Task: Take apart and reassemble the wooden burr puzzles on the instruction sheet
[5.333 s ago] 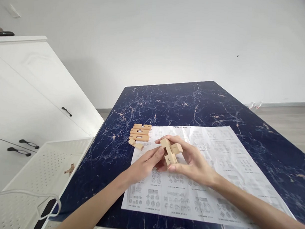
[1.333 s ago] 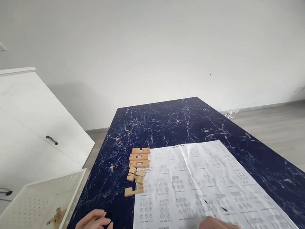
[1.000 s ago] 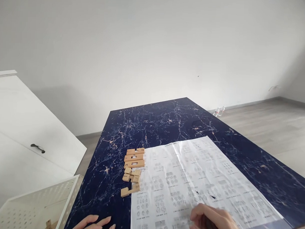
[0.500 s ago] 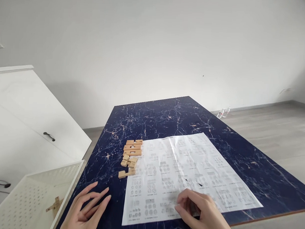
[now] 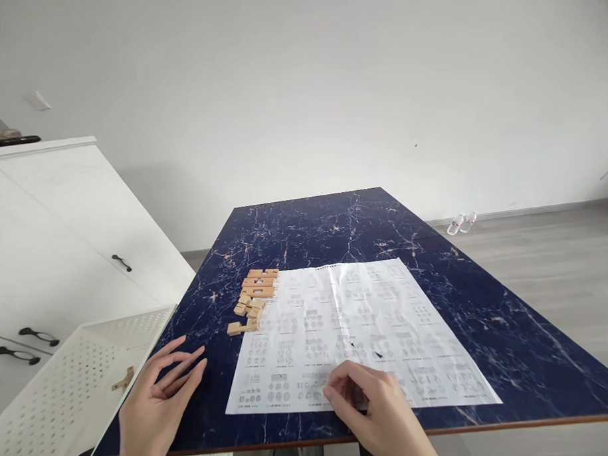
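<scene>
On the left of the dark blue marbled table (image 5: 304,234), my left hand (image 5: 161,396) hovers or rests near the edge, its fingers apart and nothing in it. My right hand (image 5: 372,406) lies over the near edge of a creased white printed sheet (image 5: 406,305), thumb and forefinger curled together; no object shows in it. Along the sheet's left edge, notched wooden puzzle pieces form a column: several longer orange-brown pieces (image 5: 258,281) at the far end, then a cluster of paler wooden blocks (image 5: 251,308), and a pale notched piece (image 5: 243,327) nearest me.
Left of the table stands a white cabinet (image 5: 84,227) with black handles. An open perforated white drawer or bin (image 5: 43,392) holds a wooden piece (image 5: 123,379). Two clear bottles (image 5: 462,223) are on the floor by the wall. Two small black marks or bits (image 5: 378,354) show on the sheet.
The view has shifted, bringing the table's near edge and more of the cabinet into sight. Both hands keep nearly the same pose, and the pieces stay in place beside the sheet.
</scene>
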The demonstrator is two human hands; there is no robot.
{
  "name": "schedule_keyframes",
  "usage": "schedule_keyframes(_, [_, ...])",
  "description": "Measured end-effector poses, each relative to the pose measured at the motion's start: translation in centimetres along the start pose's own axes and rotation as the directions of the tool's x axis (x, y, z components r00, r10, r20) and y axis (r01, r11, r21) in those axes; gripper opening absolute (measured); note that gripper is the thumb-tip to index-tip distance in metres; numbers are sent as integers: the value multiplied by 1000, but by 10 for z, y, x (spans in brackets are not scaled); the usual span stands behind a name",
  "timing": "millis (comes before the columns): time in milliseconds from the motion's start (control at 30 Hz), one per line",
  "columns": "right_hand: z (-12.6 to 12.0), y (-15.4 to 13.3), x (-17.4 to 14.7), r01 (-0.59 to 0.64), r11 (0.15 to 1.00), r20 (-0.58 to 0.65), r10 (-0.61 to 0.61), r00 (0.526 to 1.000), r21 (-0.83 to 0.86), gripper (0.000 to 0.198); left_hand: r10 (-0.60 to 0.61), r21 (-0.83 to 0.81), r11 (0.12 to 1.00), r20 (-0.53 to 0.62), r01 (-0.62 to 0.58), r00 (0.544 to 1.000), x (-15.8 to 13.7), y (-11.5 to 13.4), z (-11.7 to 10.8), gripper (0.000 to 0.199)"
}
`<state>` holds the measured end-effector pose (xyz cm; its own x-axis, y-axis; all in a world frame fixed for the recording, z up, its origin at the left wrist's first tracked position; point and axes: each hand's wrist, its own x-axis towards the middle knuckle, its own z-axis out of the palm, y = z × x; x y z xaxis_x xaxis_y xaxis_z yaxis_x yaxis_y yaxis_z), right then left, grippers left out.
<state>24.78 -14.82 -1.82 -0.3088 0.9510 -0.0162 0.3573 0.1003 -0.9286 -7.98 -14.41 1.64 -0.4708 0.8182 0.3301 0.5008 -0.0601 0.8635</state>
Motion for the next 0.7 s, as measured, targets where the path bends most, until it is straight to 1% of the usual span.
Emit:
schedule_keyframes(200, [-2,-1,0,-7,1000,-12,6,1000,-18,24,17,56,998,-3,-17,1000,-2,3,-1,38])
schedule_keyframes(367, [-3,-1,-2,-12,1000,-6,12,1000,4,25,42,50,998,7,-43,999,0,-6,-2,37])
schedule_keyframes(433, [-3,-2,-2,-11,1000,5,11,1000,18,25,30,54,998,33,-32,999,5,-14,-4,43])
schedule_keyframes(500, [-4,-3,-1,-11,1000,7,11,1000,20,25,-1,98,995,87,-8,996,11,-20,-6,56])
schedule_keyframes(533, [-4,-4,-1,-11,1000,1,11,1000,15,24,1,111,994,100,-12,995,15,-22,-7,58])
schedule_keyframes(600, [-4,-4,0,-8,1000,-10,8,1000,-1,23,24,134,990,105,-38,994,24,-21,-7,55])
schedule_keyframes(700, [-4,-4,-1,-8,1000,-10,8,1000,-6,23,53,182,980,130,-77,990,40,-7,1,47])
